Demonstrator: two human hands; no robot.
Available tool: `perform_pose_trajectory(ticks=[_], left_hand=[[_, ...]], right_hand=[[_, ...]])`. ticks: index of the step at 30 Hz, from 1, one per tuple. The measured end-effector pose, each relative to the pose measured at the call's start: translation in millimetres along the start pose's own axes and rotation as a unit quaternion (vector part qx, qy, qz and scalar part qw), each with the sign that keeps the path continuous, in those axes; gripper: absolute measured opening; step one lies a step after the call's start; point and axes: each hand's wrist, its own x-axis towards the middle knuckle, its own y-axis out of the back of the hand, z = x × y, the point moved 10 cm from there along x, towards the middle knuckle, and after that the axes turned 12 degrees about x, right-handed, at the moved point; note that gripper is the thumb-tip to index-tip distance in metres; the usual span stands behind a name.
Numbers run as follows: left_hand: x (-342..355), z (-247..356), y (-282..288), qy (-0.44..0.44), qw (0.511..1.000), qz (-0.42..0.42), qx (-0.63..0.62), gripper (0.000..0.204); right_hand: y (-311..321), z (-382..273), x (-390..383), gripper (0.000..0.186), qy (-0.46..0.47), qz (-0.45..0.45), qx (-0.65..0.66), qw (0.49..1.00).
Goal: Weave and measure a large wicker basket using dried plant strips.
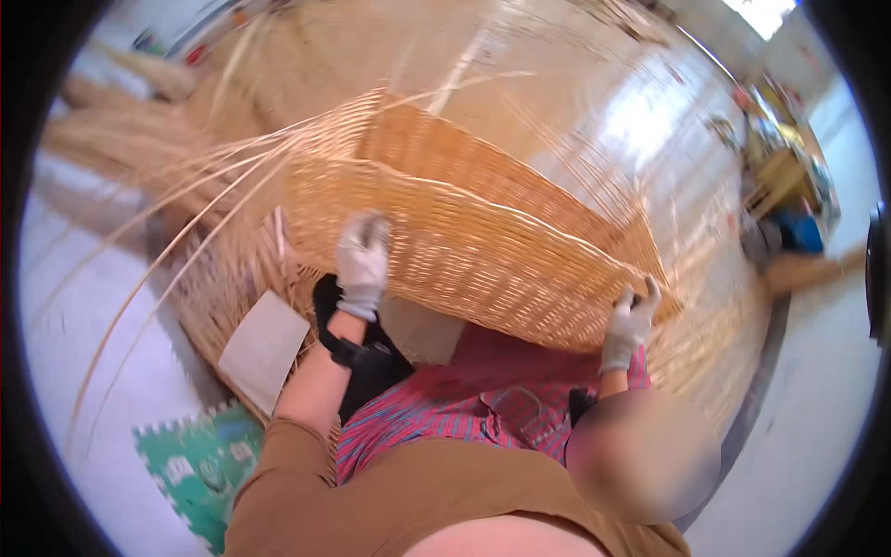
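A long woven wicker basket point(483, 251) in honey-brown cane lies tilted across my lap, its near wall toward me and its hollow showing behind the wavy rim. My left hand point(362, 260), in a whitish glove, is against the left part of the near wall with its fingers curled; slight blur hides the exact hold. At the right end, my gloved right hand point(629, 325) grips the basket by its near corner, one finger raised along the wall. Long loose cane strands point(200, 218) fan out from the left end, and more stakes point(575, 167) stick up behind the far right side.
Loose cane point(213, 306) lies heaped at the left, with a pale flat board point(264, 348) on it. A green foam mat point(204, 469) is at lower left. Piled goods point(784, 176) stand along the right wall. A blurred round patch point(645, 455) covers the lower right.
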Motion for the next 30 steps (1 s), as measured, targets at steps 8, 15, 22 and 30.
perform_pose_trajectory(ticks=[8,15,22,30], left_hand=[[127.7,-107.2,114.1,0.076,0.941,0.115,-0.310,0.022],[111.0,-84.0,143.7,0.003,0.933,0.131,-0.335,0.018],[112.5,-83.2,151.5,-0.001,0.942,0.114,-0.315,0.024],[120.0,-81.0,139.7,0.013,0.940,0.083,-0.331,0.035]], right_hand=[[-282.5,-193.5,-238.4,0.018,0.258,-0.546,0.038,0.796],[-365.4,-371.9,-285.1,0.049,0.441,-0.467,0.177,0.745],[-472.6,-376.9,-308.2,0.017,0.437,-0.545,0.108,0.707],[-511.6,-335.3,-258.0,0.019,0.412,-0.436,0.051,0.799]])
